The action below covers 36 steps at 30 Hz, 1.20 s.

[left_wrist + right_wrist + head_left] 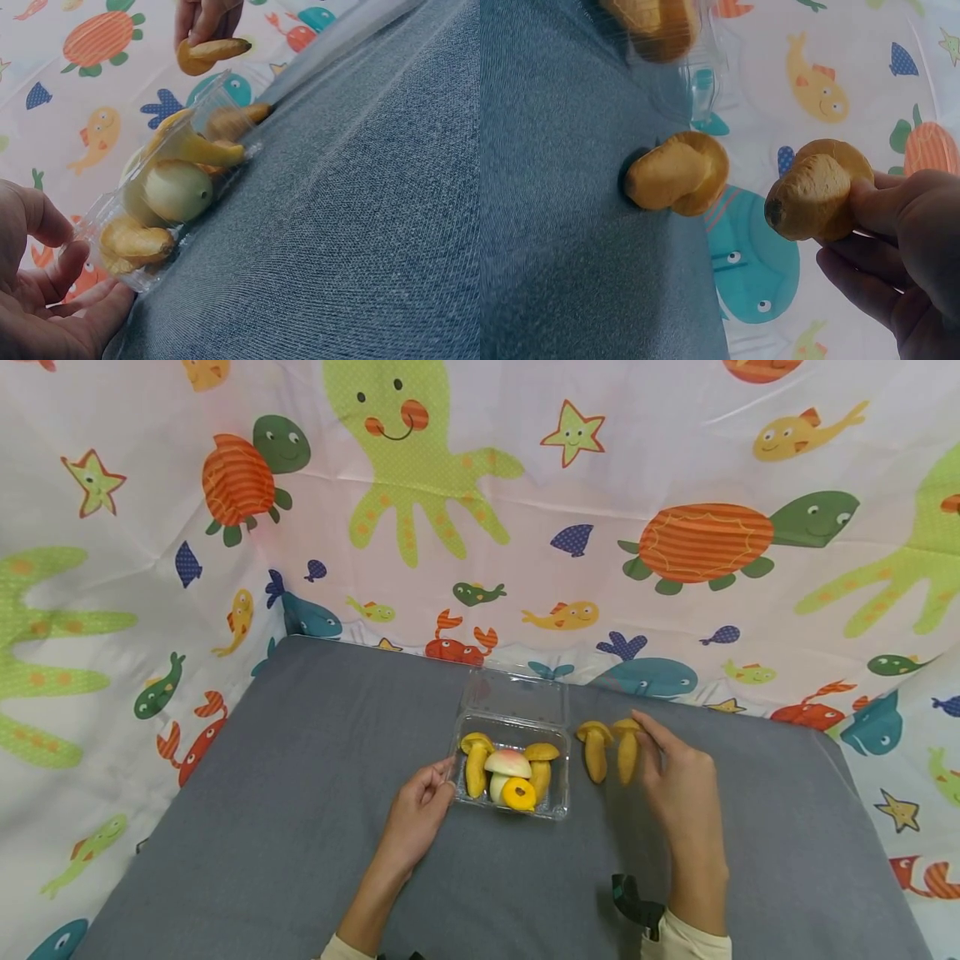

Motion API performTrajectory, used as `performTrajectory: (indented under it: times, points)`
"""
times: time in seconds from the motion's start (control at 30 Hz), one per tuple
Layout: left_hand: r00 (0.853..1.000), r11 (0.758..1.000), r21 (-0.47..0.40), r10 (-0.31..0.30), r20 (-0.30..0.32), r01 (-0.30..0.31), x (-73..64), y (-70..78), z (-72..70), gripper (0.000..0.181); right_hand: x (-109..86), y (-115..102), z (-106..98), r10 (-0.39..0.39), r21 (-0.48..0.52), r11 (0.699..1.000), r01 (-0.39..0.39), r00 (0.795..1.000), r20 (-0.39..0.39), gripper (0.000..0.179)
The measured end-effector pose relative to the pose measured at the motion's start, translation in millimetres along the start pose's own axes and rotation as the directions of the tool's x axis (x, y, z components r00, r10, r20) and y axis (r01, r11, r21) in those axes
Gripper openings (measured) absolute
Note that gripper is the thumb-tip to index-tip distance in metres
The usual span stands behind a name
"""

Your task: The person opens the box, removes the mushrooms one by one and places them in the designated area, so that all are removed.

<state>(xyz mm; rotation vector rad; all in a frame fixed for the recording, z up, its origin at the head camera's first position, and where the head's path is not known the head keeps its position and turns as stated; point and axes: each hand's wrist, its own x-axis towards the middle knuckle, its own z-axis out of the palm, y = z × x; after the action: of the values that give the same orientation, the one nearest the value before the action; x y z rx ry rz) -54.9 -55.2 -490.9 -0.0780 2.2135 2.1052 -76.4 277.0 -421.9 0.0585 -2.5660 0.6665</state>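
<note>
A clear plastic clamshell box [558, 810] lies with its lid [513, 697] folded back. In it are two yellow mushrooms [476, 768], a mushroom with a pinkish, pale cap [507, 763] and a round yellow piece [518, 794]. My left hand [420, 810] pinches the box's left edge between thumb and fingers. Right of the box, my right hand [678, 785] grips a yellow mushroom [814, 195] by its cap, stem pointing away from the palm. Beside it, one more yellow mushroom [595, 752] rests on the grey cloth.
Grey cloth [300, 860] covers the table. A white curtain with printed sea animals [630, 468] hangs along the back and both sides, close behind the box's lid. A dark strap [637, 906] sits at my right wrist.
</note>
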Motion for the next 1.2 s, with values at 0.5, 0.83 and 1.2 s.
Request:
performTrajectory:
  times: [0.5, 0.83, 1.2]
  points:
    - [1.0, 1.0, -0.008, 0.011, 0.009, -0.01, -0.2, -0.2, -0.6, 0.017, -1.6, 12.2, 0.5, 0.034, -0.032, 0.999, -0.034, 0.999, 0.019, 0.031]
    - [1.0, 1.0, -0.007, 0.008, 0.006, -0.008, 0.5, -0.7, -0.3, 0.016, -2.3, 17.1, 0.3, 0.072, -0.048, 0.996, -0.07, 0.996, 0.044, 0.031]
    - [1.0, 1.0, 0.009, 0.013, -0.003, -0.013, -0.8, 1.2, 0.2, 0.016, -1.7, 22.0, 1.9, 0.063, -0.054, 0.997, -0.06, 0.997, 0.046, 0.031]
